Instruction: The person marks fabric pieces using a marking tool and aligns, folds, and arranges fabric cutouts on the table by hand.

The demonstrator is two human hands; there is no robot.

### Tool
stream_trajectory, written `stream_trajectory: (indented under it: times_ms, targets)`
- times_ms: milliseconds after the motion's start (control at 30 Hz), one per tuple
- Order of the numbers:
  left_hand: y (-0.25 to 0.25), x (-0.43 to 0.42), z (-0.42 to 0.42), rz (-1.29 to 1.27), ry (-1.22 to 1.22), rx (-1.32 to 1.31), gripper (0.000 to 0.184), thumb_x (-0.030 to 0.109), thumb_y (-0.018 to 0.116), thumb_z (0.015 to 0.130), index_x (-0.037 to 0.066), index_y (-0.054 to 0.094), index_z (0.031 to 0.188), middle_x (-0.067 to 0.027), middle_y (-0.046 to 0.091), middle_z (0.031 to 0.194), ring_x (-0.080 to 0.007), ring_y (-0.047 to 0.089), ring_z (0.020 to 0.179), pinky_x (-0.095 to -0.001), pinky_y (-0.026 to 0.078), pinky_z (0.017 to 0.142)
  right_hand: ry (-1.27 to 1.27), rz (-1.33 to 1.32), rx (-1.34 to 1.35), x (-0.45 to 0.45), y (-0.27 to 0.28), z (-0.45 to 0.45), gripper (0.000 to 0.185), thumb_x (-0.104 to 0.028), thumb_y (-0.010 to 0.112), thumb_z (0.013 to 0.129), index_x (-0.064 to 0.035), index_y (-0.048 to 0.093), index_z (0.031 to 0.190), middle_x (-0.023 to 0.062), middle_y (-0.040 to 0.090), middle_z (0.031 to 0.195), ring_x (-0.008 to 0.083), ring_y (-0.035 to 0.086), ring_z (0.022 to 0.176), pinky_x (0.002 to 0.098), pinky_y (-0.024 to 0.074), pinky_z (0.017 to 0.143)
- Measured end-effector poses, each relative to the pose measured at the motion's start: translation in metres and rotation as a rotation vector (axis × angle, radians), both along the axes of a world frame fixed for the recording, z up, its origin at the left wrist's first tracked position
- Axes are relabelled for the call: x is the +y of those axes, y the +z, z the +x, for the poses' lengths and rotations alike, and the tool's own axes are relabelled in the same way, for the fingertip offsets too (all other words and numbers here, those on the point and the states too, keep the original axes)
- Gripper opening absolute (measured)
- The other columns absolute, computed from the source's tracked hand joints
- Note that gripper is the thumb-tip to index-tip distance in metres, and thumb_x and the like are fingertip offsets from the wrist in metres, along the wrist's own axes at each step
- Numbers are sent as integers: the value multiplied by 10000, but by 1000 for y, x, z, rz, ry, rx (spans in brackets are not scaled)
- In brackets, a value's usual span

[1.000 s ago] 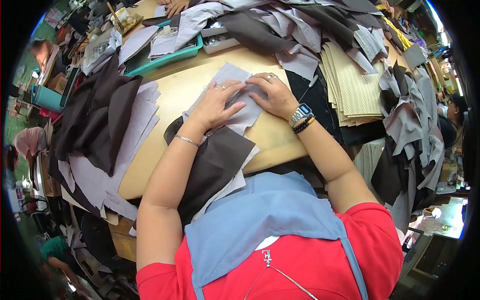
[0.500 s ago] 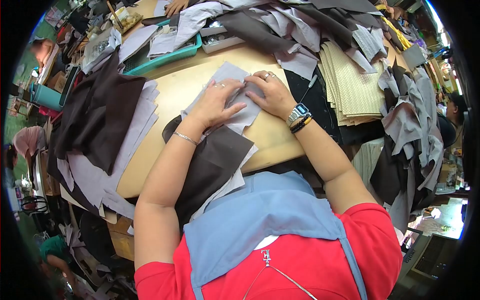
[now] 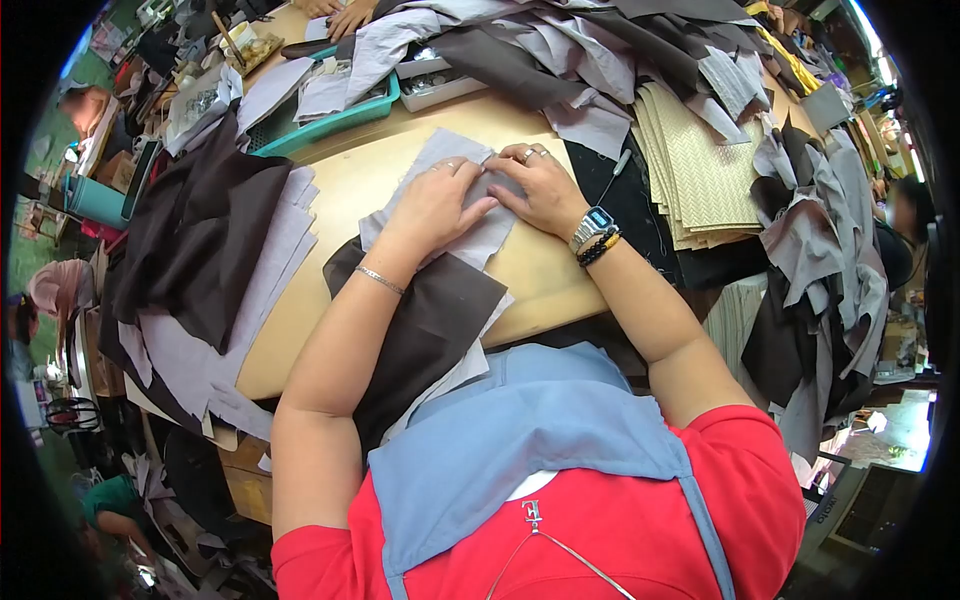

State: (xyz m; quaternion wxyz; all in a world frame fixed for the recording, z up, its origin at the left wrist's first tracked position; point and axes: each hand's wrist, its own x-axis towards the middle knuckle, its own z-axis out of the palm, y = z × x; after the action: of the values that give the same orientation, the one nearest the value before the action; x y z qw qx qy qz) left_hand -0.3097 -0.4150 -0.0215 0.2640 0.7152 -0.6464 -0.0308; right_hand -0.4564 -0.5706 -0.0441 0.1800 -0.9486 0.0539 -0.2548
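Note:
A light grey fabric piece [image 3: 437, 150] lies on the pale tabletop under both hands. My left hand [image 3: 440, 200] is curled over it, fingertips bent down and pressed into the cloth, thumb pointing right. From the other side my right hand [image 3: 535, 187] grips the same cloth; the fingertips of both hands almost meet at a small raised fold. Whatever sits between the fingertips is too small to make out. A dark brown fabric piece [image 3: 430, 310] with a pale underside runs from below my left wrist over the table's near edge toward my lap.
Stacked dark and grey fabric [image 3: 200, 250] lies at left. A teal basket [image 3: 330, 125] and white tray [image 3: 440, 88] stand behind. To the right are woven cream sheets [image 3: 700, 170], a grey-handled awl-like tool [image 3: 622, 163] and hanging scraps [image 3: 810, 240]. Another person's hands [image 3: 350, 17] appear at the far edge.
My fingertips and thumbs have drawn closer together on the grey cloth, and my left thumb has moved toward the right one. More of the other person's hands shows at the top.

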Motion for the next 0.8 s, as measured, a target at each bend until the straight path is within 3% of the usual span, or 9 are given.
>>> stream_trajectory:
  times_ms: [433, 533, 800]
  targets:
    - [-11, -3, -4, -11, 41, -85, 527, 426, 666, 865, 13, 585, 1183, -172, 599, 1171, -333, 570, 1131, -454, 492, 893, -42, -99, 61, 2, 5, 5, 406, -325, 698, 860, -123, 630, 1206, 135, 613, 1116, 335, 576, 1012, 425, 475, 890]
    - [-11, -3, -5, -12, 64, -99, 554, 433, 664, 865, 8, 579, 1211, -171, 600, 1175, -329, 569, 1139, -454, 493, 889, -73, -110, 60, 3, 5, 8, 369, -363, 697, 856, -147, 647, 1150, 118, 613, 1087, 318, 575, 1023, 426, 477, 857]
    - [-15, -7, -8, 41, 123, -136, 613, 481, 652, 860, 13, 567, 1246, -160, 586, 1208, -316, 579, 1130, -462, 497, 866, -122, -99, 58, 4, 4, 10, 407, -367, 701, 848, -100, 650, 1151, 132, 611, 1102, 339, 571, 1024, 439, 478, 875]
